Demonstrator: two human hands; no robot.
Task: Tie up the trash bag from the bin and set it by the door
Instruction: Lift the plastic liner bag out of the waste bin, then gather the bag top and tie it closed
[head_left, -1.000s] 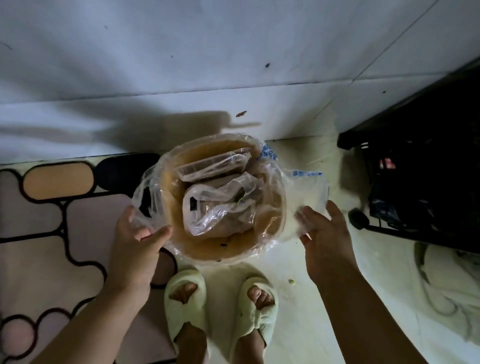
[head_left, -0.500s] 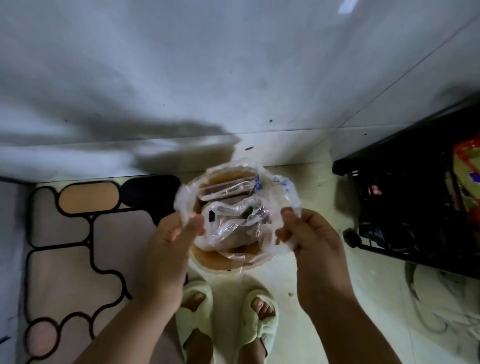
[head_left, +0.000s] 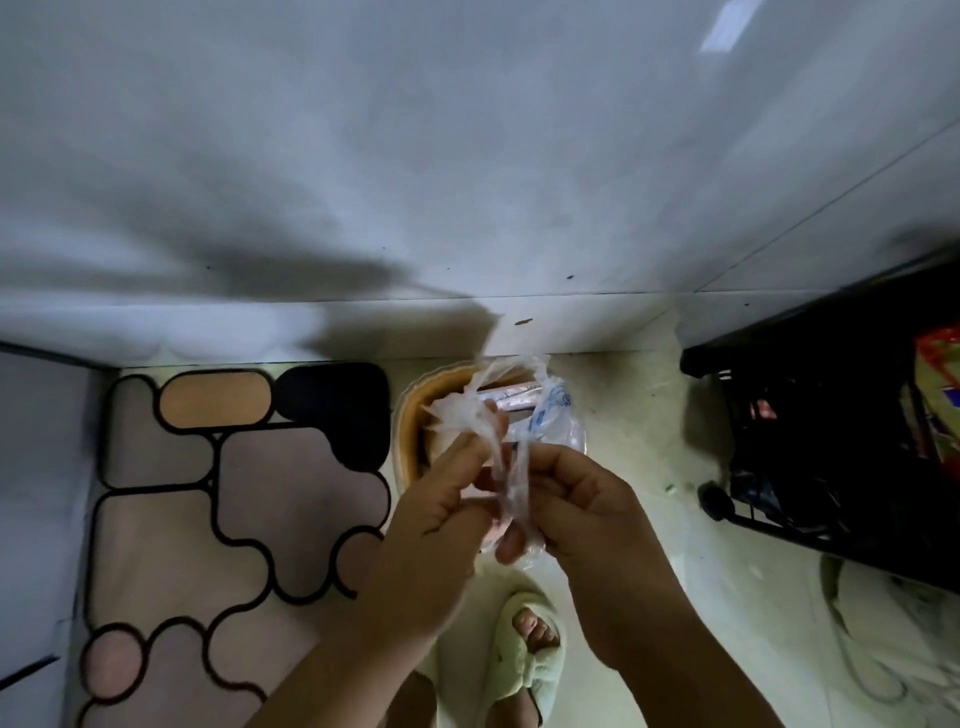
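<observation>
A clear plastic trash bag (head_left: 545, 415) with blue print sits in a round orange-brown bin (head_left: 410, 431) on the floor by the wall. The bag's edges are gathered into twisted strips above the bin. My left hand (head_left: 431, 525) pinches one bunched strip, whose loose end sticks up towards the wall. My right hand (head_left: 582, 514) grips another strip that runs down between the two hands. Both hands meet right over the bin and hide most of its opening. Wrappers show dimly inside the bag.
A patterned mat (head_left: 228, 509) lies to the left of the bin. A black wheeled rack (head_left: 831, 457) holding packets stands at the right. A white tiled wall (head_left: 467, 182) rises straight ahead. My slippered feet (head_left: 524, 654) stand just behind the bin.
Both hands have pulled the bag's rim off the bin, drawn it inward and upward, and bunched it into strips held together over the middle. The camera has risen.
</observation>
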